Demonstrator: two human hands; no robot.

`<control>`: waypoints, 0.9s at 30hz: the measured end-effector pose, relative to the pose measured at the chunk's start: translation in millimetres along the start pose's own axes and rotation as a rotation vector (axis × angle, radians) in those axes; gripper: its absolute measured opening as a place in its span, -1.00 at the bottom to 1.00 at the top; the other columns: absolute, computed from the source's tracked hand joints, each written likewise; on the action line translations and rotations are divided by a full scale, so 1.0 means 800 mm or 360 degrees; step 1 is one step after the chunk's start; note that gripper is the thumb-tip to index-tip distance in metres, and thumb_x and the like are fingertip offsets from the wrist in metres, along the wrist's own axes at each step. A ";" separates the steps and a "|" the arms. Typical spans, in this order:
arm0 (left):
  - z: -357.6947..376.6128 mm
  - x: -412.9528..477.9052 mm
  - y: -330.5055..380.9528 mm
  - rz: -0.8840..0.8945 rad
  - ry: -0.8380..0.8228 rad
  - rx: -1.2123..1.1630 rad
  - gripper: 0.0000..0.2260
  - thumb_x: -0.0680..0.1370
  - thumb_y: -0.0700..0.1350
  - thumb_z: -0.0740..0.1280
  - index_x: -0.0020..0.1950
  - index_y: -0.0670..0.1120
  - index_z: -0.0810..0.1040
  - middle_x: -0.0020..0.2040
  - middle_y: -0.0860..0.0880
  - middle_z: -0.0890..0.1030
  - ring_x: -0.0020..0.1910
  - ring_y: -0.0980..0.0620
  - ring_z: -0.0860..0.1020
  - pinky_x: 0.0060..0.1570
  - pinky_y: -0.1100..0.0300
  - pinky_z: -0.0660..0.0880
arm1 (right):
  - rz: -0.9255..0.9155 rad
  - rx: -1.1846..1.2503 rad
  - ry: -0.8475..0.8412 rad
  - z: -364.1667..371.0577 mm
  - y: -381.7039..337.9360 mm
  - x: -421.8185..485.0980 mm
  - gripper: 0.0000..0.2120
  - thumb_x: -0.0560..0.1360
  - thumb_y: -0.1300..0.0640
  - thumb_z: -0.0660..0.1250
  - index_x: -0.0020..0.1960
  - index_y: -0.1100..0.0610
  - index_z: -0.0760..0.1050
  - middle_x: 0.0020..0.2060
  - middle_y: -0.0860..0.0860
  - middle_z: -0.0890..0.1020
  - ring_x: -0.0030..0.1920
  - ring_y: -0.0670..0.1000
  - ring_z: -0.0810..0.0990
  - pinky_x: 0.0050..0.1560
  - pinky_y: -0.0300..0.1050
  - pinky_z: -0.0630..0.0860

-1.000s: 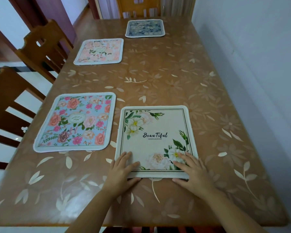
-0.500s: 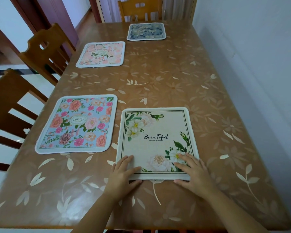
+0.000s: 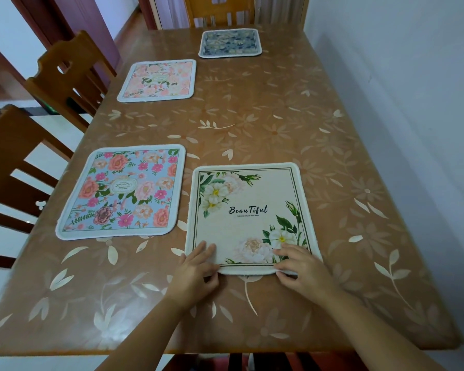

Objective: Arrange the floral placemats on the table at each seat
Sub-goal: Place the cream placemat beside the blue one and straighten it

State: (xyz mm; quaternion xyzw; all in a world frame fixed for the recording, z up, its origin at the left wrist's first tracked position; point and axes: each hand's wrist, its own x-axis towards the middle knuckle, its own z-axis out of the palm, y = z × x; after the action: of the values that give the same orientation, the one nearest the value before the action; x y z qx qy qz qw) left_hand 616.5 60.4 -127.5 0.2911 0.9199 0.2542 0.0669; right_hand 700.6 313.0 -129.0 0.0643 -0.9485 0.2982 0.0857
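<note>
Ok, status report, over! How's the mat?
Left hand and right hand pinch cream placemat, near edge. Blue placemat beside it, apart. Nothing in the way.

Left hand [image 3: 198, 269] and right hand [image 3: 304, 269] hide near corners of the cream placemat [image 3: 249, 194], its small print [image 3: 247, 216] unreadable; far chair [image 3: 220, 12] cropped at top.

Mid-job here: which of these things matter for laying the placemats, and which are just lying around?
Job: cream placemat, gripped at its near edge by left hand and right hand; blue placemat; pink placemat; navy placemat; table.
Just around: near chair; second chair; far chair; wall.
</note>
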 end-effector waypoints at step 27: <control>0.012 -0.033 0.010 0.0131 -0.0107 0.0313 -0.60 0.30 0.01 0.53 0.11 -0.02 0.60 0.29 -0.20 0.46 0.29 -0.28 0.36 0.05 -0.43 0.34 | 0.0073 -0.0282 -0.0151 -0.014 0.011 -0.045 -0.60 0.24 0.04 0.55 0.06 0.07 0.61 0.22 0.18 0.52 0.27 0.29 0.38 0.11 0.43 0.37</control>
State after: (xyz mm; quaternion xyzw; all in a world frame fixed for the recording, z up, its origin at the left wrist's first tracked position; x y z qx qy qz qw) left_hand 644.9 55.5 -132.5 0.3421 0.9249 0.1554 0.0583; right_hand 735.8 329.3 -132.0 0.0488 -0.9753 0.2116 0.0393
